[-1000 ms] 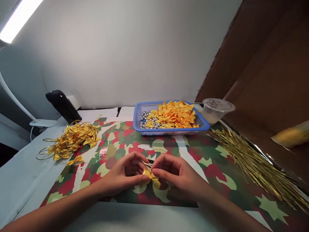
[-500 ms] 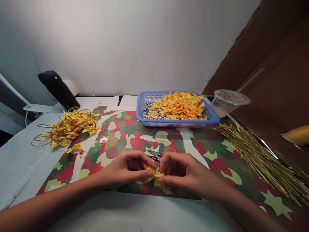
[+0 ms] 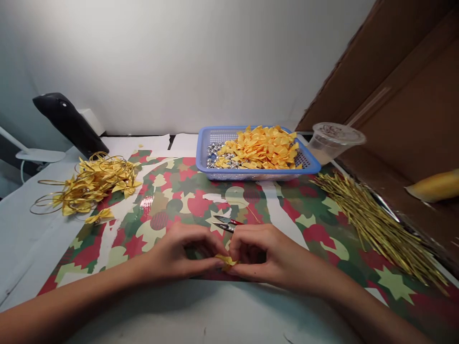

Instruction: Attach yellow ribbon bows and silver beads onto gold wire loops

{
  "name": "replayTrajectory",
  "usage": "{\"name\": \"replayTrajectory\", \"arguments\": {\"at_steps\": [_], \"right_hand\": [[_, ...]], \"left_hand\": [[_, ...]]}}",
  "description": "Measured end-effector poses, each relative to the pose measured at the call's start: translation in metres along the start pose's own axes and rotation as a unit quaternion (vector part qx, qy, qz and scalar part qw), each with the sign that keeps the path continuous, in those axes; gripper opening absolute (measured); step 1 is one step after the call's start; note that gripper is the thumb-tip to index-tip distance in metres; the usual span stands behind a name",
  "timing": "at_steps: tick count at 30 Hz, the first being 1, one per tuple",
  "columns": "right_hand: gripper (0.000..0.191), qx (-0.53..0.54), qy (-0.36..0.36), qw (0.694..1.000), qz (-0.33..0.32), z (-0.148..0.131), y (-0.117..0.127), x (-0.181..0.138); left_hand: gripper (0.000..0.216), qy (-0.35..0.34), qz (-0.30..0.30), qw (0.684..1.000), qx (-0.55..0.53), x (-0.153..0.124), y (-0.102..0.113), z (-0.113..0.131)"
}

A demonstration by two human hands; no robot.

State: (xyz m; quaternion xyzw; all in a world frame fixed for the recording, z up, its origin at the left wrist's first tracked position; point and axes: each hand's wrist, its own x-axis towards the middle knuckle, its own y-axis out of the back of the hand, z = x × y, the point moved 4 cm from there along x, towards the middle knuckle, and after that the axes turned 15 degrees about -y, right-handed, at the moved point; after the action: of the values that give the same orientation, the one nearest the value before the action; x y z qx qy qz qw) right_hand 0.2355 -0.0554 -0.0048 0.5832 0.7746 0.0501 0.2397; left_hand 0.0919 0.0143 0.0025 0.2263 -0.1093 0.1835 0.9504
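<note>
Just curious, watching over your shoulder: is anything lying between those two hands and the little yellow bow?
Nothing visible. The left hand and right hand both pinch the yellow bow directly, fingertips on it. The small snips lie on the patterned mat just beyond the hands, not between them and the bow.

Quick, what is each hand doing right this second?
Left hand: closed, fingertips pinching the small yellow bow.
Right hand: closed, pinching the same bow from the other side.
</note>
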Motion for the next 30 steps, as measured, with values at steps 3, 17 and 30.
{"name": "replayTrajectory", "arguments": {"at_steps": [3, 17, 30], "right_hand": [[0.016, -0.018, 0.009, 1.0, -0.016, 0.001, -0.002, 0.0], [0.014, -0.025, 0.02, 0.992, -0.12, -0.005, -0.007, -0.008], [0.016, -0.067, 0.054, 0.991, -0.102, -0.01, -0.008, -0.009]], "left_hand": [[0.008, -0.02, -0.023, 0.999, 0.044, 0.001, -0.001, 0.002], [0.017, -0.051, -0.131, 0.983, 0.115, 0.002, -0.009, 0.011], [0.015, -0.069, -0.118, 0.986, 0.099, 0.001, -0.014, 0.008]]}}
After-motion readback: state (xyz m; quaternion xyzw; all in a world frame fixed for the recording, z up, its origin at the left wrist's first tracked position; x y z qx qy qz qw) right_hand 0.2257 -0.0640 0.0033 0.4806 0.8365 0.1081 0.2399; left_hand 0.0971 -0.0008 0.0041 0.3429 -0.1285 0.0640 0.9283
